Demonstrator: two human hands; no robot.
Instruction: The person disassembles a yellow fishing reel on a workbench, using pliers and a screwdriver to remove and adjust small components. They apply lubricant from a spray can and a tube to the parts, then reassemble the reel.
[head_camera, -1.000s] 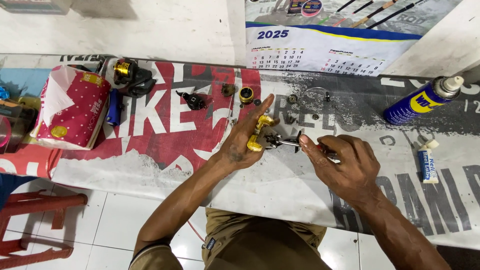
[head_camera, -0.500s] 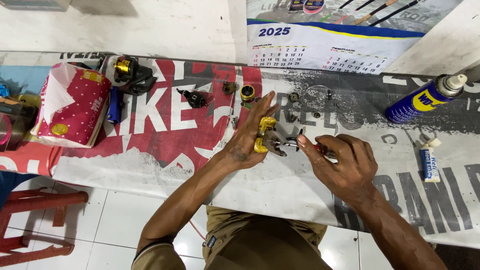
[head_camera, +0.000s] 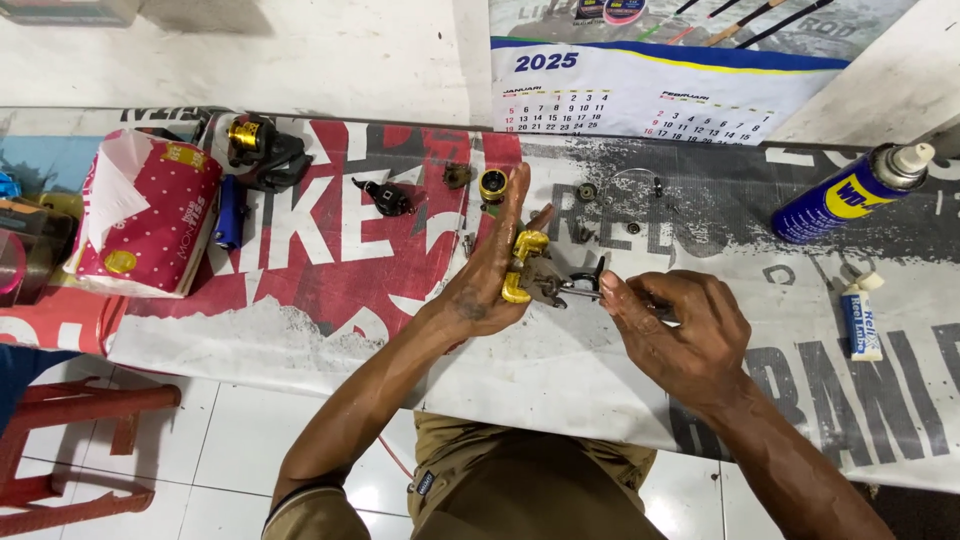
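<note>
Between the two hands, just above the middle of the printed banner-covered surface (head_camera: 300, 330), sits a small yellow-and-dark metal reel part (head_camera: 527, 268). The left hand (head_camera: 485, 275) cradles it with its fingers (head_camera: 512, 200) stretched nearly flat and pointing away from the person, the thumb pressing the yellow piece against the palm side, so the hand is mostly open yet has hold of the part. The right hand (head_camera: 680, 335) is curled, its fingers (head_camera: 615, 292) pinched closed on a thin dark metal tool (head_camera: 580, 285) whose tip meets the part's dark end. Just beyond the left fingertips lie a small round brass-coloured ring (head_camera: 492, 185), a small dull metal fitting (head_camera: 457, 175) and a black knob-like piece (head_camera: 385, 197). Near these, towards the right, a scatter of tiny dark washers and screws (head_camera: 588, 192) rests on the grey stretch of the banner. Farther left stand a black-and-gold fishing reel body (head_camera: 258, 150), a blue cylindrical lighter-shaped object (head_camera: 230, 212) and a red dotted paper tissue pack (head_camera: 145, 215) with white paper folded over its top. Well to the right lies a blue-and-yellow spray can (head_camera: 850, 192) on its side, and nearer the person a small white-and-blue tube (head_camera: 860, 318). Against the white wall at the back leans a printed wall calendar (head_camera: 640, 90). Below the edge, over white floor tiles, a red plastic stool (head_camera: 70, 440) shows at the lower left.
</note>
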